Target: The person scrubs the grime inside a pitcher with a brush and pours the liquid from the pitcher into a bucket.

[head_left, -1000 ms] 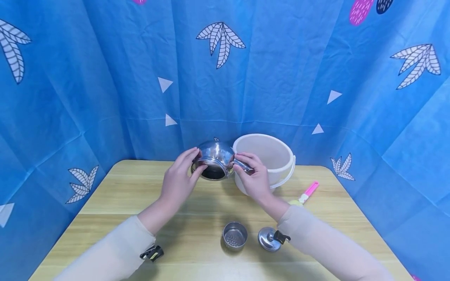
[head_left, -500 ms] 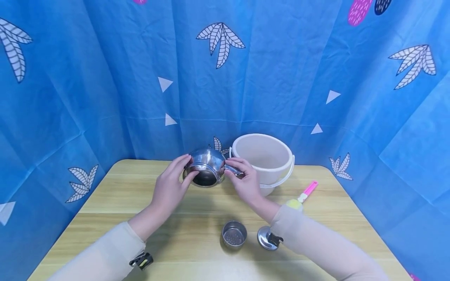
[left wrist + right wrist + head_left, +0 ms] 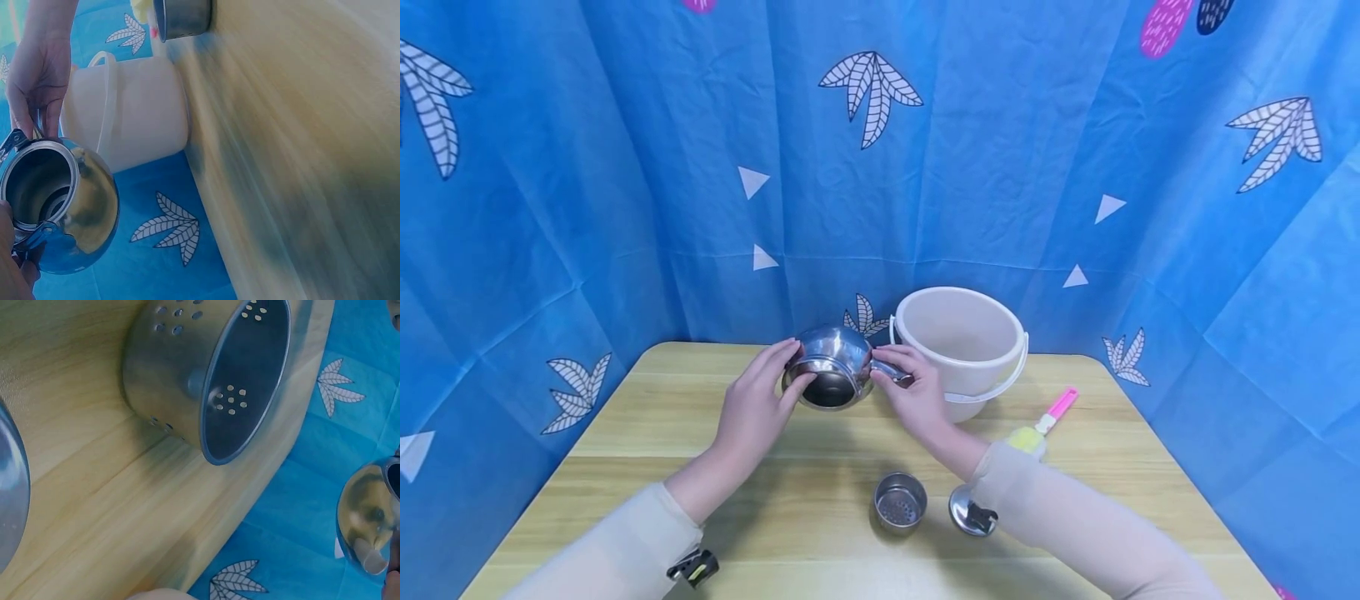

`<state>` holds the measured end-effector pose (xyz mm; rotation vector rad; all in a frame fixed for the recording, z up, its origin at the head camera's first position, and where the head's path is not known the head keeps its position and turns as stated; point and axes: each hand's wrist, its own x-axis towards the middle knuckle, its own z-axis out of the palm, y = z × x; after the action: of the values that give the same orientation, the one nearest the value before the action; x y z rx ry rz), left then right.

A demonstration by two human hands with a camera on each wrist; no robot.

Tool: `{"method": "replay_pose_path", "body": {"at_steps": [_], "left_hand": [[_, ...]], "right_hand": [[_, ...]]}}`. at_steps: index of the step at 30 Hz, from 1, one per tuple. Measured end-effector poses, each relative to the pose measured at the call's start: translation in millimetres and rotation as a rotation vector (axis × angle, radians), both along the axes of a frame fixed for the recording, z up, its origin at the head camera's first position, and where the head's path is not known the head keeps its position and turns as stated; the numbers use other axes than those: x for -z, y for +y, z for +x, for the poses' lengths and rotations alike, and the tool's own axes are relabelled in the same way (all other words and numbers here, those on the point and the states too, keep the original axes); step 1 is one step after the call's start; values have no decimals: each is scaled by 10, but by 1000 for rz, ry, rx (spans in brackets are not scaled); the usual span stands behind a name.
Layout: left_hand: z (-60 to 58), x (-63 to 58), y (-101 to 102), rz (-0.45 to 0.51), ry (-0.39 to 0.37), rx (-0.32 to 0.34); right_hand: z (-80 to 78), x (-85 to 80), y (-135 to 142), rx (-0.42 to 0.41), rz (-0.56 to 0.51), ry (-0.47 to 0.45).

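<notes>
A shiny steel teapot (image 3: 835, 340) is held above the table, tipped so its round dark opening faces me. My left hand (image 3: 751, 410) grips its left side, thumb at the opening's rim and fingers on the outer wall. With my right hand (image 3: 919, 398) I pinch the spout-like metal part on the right. In the left wrist view the teapot (image 3: 97, 200) shows its wide mouth and small metal lugs at the rim. On the table below stands a perforated steel strainer cup (image 3: 900, 505). Beside it lies a round steel lid (image 3: 959, 508), partly covered by the right wrist's black clip.
A white bucket (image 3: 962, 390) with a carrying handle stands behind my right hand. To its right lies a brush with a pink handle (image 3: 1063, 403) and a yellow sponge head (image 3: 1026, 439). A blue patterned curtain (image 3: 880, 208) surrounds the wooden table (image 3: 820, 558).
Both hands have moved left and slightly lower, toward me, carrying the teapot away from in front of the bucket. Its opening has come to face me more. The strainer cup and bucket have stayed put.
</notes>
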<state>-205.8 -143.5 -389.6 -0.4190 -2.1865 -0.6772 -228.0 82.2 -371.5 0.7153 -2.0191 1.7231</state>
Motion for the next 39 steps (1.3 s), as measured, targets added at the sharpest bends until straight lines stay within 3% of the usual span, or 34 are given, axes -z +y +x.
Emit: {"method": "replay_pose_path", "body": {"at_steps": [15,22,32,39], "left_hand": [[58,137,-127,-5,-26,-15],[69,182,-179,-22,-20,-27],[108,251,-215,-24,-77,-43],[116,294,-243,-38,-107,-62]], "right_hand": [[41,49,-92,-68,21,-154],[62,63,-146,-49,33,-195],[100,111,-199,-28,41,-270],[-171,459,-242,-35,5,-334]]}}
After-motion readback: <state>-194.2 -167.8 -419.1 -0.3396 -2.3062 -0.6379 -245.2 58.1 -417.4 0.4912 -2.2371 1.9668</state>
